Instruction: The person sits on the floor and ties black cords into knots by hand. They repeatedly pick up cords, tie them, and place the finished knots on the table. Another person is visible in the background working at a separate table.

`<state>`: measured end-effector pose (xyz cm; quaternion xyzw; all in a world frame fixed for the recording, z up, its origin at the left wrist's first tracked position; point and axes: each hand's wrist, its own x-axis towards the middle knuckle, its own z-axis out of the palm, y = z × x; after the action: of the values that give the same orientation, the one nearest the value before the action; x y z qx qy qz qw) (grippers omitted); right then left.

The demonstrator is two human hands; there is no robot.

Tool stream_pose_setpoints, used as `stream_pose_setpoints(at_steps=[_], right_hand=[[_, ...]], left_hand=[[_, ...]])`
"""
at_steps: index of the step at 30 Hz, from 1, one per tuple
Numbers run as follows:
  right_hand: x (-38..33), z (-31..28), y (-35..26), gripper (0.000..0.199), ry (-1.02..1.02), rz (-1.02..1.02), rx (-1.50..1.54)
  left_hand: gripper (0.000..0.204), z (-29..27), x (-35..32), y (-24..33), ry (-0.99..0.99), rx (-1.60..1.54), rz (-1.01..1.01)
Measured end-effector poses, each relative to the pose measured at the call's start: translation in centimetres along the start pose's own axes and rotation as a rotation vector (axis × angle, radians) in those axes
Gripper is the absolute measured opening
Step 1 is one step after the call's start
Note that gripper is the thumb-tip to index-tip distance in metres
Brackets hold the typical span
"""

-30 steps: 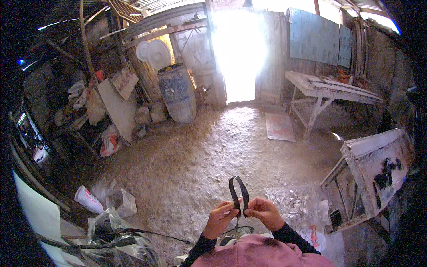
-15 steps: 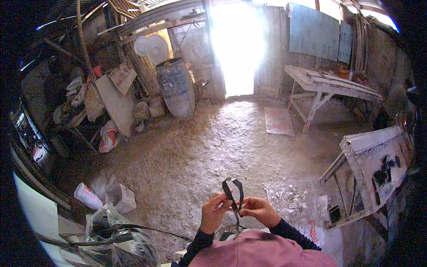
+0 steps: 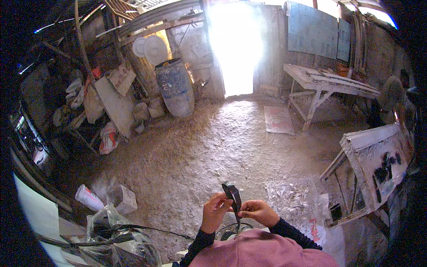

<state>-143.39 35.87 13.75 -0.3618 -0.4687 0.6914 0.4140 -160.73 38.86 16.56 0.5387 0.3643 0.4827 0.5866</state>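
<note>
A flat black strap, bent into a loop, stands upright between my hands in front of my body. My left hand pinches its left side between thumb and fingers. From the right, my right hand is closed with thumb and finger on the strap's lower part. Below the hands, a thin dark cord or strip hangs down near my pink top; where it ends is hidden.
At lower left lie a clear plastic bag with dark strips and a white bag. A blue barrel stands near the bright doorway. To the right are a white-stained table and a tilted frame. A dim figure-like shape sits at far right.
The strap's loop has turned and narrowed, now showing nearly edge-on instead of wide open. My hands have barely moved. At far right, the dim shape has shifted into clearer view.
</note>
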Motion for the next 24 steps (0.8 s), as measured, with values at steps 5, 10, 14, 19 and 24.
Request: stream_pose_setpoints(at_steps=[5,10,14,19,24], right_hand=[[0.0,0.2,0.0,0.014,0.026,-0.015,0.003],[-0.1,0.1,0.1,0.012,0.009,-0.009,-0.045],[0.0,0.1,0.6,0.013,-0.043,0.031,-0.162],[0.2,0.1,1.1,0.014,-0.085,0.009,-0.383],[0.4,0.5,1.1,0.018,-0.177,0.019,-0.280]], left_hand=[[0.015,0.1,-0.1,-0.2,0.017,0.043,-0.076],[0.016,-0.2,0.1,-0.8,0.026,0.050,0.037],[0.016,-1.3,0.2,-0.8,0.099,-0.134,0.089],[0.007,-5.2,1.0,0.7,0.275,0.231,0.417],[0.010,-5.7,0.6,0.3,0.360,0.023,0.296]])
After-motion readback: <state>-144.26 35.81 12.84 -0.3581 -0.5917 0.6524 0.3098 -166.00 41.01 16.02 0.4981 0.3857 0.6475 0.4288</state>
